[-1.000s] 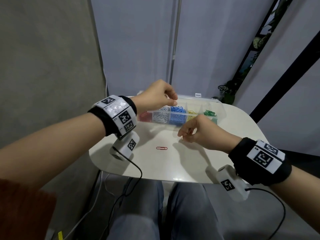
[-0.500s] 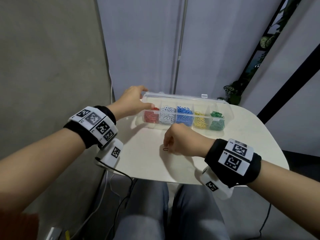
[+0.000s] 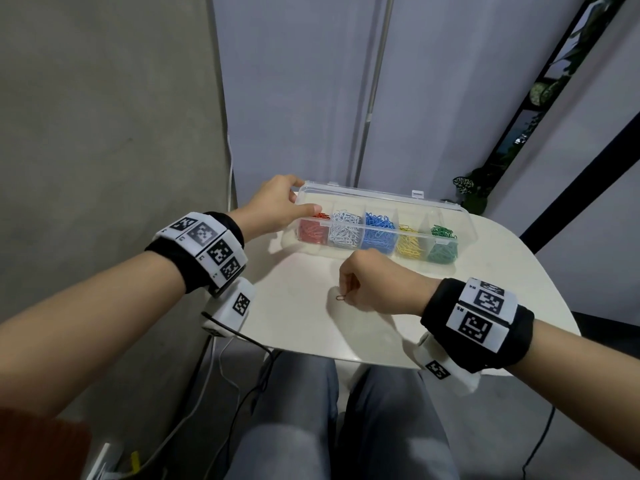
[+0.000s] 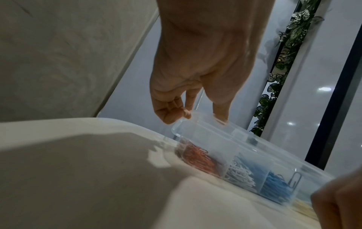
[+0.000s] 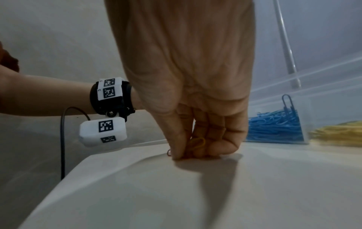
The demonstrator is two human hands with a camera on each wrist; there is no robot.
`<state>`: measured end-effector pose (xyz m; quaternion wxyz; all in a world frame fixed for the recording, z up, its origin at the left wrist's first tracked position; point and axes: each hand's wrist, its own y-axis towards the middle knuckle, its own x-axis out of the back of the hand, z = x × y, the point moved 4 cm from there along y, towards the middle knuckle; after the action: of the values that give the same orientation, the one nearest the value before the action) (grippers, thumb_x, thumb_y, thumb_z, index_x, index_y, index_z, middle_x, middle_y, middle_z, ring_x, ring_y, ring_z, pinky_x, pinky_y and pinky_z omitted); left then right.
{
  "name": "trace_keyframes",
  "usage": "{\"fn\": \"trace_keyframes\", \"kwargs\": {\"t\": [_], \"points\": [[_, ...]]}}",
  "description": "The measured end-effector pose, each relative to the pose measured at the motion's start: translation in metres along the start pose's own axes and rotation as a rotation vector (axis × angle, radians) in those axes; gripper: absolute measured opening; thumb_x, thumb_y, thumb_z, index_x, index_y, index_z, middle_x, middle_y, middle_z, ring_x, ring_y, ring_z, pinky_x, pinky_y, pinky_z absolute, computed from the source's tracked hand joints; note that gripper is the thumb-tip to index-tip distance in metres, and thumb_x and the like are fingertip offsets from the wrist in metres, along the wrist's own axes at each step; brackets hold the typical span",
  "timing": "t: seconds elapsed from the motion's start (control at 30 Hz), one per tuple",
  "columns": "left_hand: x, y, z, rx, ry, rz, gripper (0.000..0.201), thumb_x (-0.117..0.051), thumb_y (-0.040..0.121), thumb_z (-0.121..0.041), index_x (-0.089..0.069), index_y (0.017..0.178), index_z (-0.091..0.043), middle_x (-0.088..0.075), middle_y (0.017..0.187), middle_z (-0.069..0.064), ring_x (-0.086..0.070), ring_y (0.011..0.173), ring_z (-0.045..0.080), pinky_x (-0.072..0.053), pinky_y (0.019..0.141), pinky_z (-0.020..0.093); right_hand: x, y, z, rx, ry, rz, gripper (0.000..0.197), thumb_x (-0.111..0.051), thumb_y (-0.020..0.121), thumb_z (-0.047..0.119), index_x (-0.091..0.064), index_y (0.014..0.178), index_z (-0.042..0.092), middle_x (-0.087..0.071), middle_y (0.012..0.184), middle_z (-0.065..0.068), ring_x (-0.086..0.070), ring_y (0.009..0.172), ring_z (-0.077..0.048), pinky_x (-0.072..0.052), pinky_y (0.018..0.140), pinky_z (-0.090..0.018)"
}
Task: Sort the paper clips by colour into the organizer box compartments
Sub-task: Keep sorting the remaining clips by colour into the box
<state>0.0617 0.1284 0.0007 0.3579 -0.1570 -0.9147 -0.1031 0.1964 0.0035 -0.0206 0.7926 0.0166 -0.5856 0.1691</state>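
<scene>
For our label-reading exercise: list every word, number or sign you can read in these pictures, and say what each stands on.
"R5": on the right wristband, beside a square code marker.
"R4": same band, by the farther marker, faint.
Tiny characters on the left wristband: too small to read.
No lettering shows on the organizer box.

White table (image 3: 502,306); leafy plant (image 3: 474,192) behind.
</scene>
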Motion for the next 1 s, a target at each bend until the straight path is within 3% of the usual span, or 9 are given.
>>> {"fn": "trace_keyframes", "kwargs": {"t": [0.07,0.17,0.3,0.37,0.47,0.6,0.77,0.87,1.0], "points": [[0.0,0.0,0.003,-0.005,0.01,0.007,0.056,-0.069,0.088,-0.034,-0.052,0.134,-0.007,-0.056,0.102,0.003,-0.052,0.089,0.016,-0.036,0.075,0.022,0.002,0.0,-0.002,-0.021,0.067,0.016,0.008,-0.069,0.08,0.001,-0.072,0.075,0.006,-0.058,0.062,0.006,-0.05,0.051,0.003,-0.036,0.049,-0.005],[0.001,0.002,0.01,0.008,-0.017,0.024,0.046,-0.059,0.096,-0.03,-0.052,0.136,-0.009,-0.06,0.098,0.007,-0.054,0.08,0.019,-0.041,0.07,0.026,0.015,0.002,-0.004,-0.065,0.181,0.002,0.007,-0.072,0.078,0.0,-0.072,0.071,0.004,-0.066,0.063,0.003,-0.053,0.049,0.004,-0.04,0.049,-0.008],[0.001,0.002,0.016,0.02,-0.063,0.022,0.042,-0.055,0.098,-0.026,-0.052,0.137,-0.012,-0.058,0.088,0.003,-0.055,0.079,0.02,-0.048,0.064,0.024,0.057,0.024,-0.004,-0.114,0.413,-0.227,0.017,-0.068,0.074,-0.01,-0.07,0.067,0.005,-0.06,0.049,0.009,-0.05,0.04,0.002,-0.038,0.045,-0.009],[0.001,0.003,0.017,0.018,-0.061,0.021,0.041,-0.055,0.098,-0.026,-0.051,0.137,-0.014,-0.056,0.085,0.001,-0.056,0.078,0.021,-0.046,0.05,0.015,0.078,0.041,-0.004,-0.128,0.455,-0.349,0.009,-0.071,0.075,-0.008,-0.072,0.071,0.0,-0.065,0.058,-0.004,-0.052,0.046,-0.003,-0.044,0.048,-0.015],[0.0,0.004,0.017,0.012,-0.055,0.034,0.043,-0.056,0.097,-0.028,-0.05,0.138,-0.016,-0.057,0.091,0.005,-0.057,0.077,0.021,-0.047,0.051,0.014,0.088,0.064,-0.006,-0.165,0.509,-0.402,0.007,-0.074,0.075,-0.003,-0.07,0.07,0.0,-0.066,0.066,-0.016,-0.055,0.055,-0.016,-0.048,0.054,-0.027],[0.002,0.005,0.019,0.005,-0.054,0.035,0.043,-0.056,0.097,-0.03,-0.05,0.137,-0.018,-0.059,0.094,0.009,-0.058,0.077,0.02,-0.047,0.052,0.014,0.084,0.079,-0.016,-0.215,0.604,-0.408,0.013,-0.074,0.076,-0.003,-0.067,0.068,0.004,-0.062,0.062,-0.008,-0.055,0.056,-0.013,-0.045,0.052,-0.023],[0.004,0.012,0.024,0.03,-0.122,0.05,0.038,-0.058,0.096,-0.028,-0.054,0.131,-0.014,-0.058,0.087,0.0,-0.056,0.079,0.019,-0.045,0.051,0.017,0.1,0.061,-0.049,-0.299,0.769,-0.469,0.008,-0.077,0.077,0.003,-0.069,0.075,0.005,-0.063,0.061,0.0,-0.049,0.052,-0.007,-0.036,0.045,-0.017],[0.004,0.022,0.025,0.08,-0.197,0.049,0.034,-0.055,0.098,-0.029,-0.056,0.127,-0.011,-0.06,0.105,0.006,-0.059,0.091,0.019,-0.046,0.063,0.022,0.117,0.039,-0.08,-0.362,0.781,-0.497,0.008,-0.078,0.076,0.008,-0.071,0.073,0.009,-0.067,0.057,0.004,-0.052,0.054,-0.006,-0.036,0.051,-0.021],[-0.001,0.035,0.022,0.134,-0.276,0.06,0.033,-0.048,0.101,-0.027,-0.057,0.124,-0.005,-0.06,0.113,0.01,-0.056,0.086,0.015,-0.046,0.064,0.023,0.124,0.015,-0.107,-0.428,0.743,-0.511,0.005,-0.078,0.077,0.009,-0.073,0.076,0.008,-0.071,0.062,0.003,-0.052,0.06,-0.01,-0.034,0.054,-0.023]]}}
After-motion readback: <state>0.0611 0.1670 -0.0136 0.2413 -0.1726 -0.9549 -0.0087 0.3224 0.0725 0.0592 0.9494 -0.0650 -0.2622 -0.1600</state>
